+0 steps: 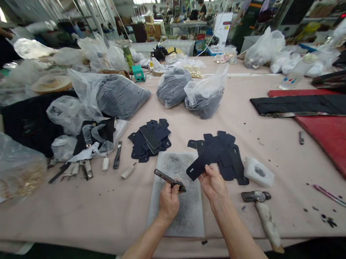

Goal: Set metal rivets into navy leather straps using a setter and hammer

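Observation:
My left hand [169,202] grips a dark metal tool [167,179] with a long narrow end pointing left, above a speckled grey board [177,222]. To its right, my right hand [213,185] pinches the lower end of a dark flat piece [204,160] with a small slot near its corner. Behind that piece lies a pile of similar dark pieces [228,157]. A second pile [149,139] sits beyond the board's left corner. A hammer [265,216] and a white block [259,172] rest at the right.
Bagged dark material [173,86] stands across the table's middle. Hand tools [76,168] and plastic bags crowd the left. At the right are a pen [330,196], a black strip [314,105] and red sheeting [336,137]. A person in an apron [249,21] stands behind the table.

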`<control>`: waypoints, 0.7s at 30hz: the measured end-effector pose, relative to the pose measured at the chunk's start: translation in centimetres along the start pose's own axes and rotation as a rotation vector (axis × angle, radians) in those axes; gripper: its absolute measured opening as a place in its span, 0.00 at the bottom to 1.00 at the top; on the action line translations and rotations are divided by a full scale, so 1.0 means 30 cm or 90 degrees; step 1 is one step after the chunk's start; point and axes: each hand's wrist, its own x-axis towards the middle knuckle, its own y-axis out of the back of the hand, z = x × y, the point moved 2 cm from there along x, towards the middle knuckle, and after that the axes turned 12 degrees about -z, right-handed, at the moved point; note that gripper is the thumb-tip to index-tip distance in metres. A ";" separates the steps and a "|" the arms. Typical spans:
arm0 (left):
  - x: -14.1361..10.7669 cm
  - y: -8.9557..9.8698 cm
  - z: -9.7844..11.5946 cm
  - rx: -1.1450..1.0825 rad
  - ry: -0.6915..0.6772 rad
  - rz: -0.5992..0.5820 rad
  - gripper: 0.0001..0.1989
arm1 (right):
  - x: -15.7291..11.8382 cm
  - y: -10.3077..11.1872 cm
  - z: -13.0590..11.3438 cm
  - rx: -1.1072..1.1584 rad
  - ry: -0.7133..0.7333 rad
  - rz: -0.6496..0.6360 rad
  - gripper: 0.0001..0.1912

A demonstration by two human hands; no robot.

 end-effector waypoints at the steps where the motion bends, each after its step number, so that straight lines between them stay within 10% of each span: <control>1: 0.000 0.002 -0.002 0.007 -0.003 0.003 0.13 | 0.005 -0.006 0.003 0.008 -0.002 0.001 0.12; 21: -0.015 0.010 0.003 0.046 -0.039 0.011 0.13 | 0.147 -0.293 0.130 -0.065 -0.061 -0.161 0.12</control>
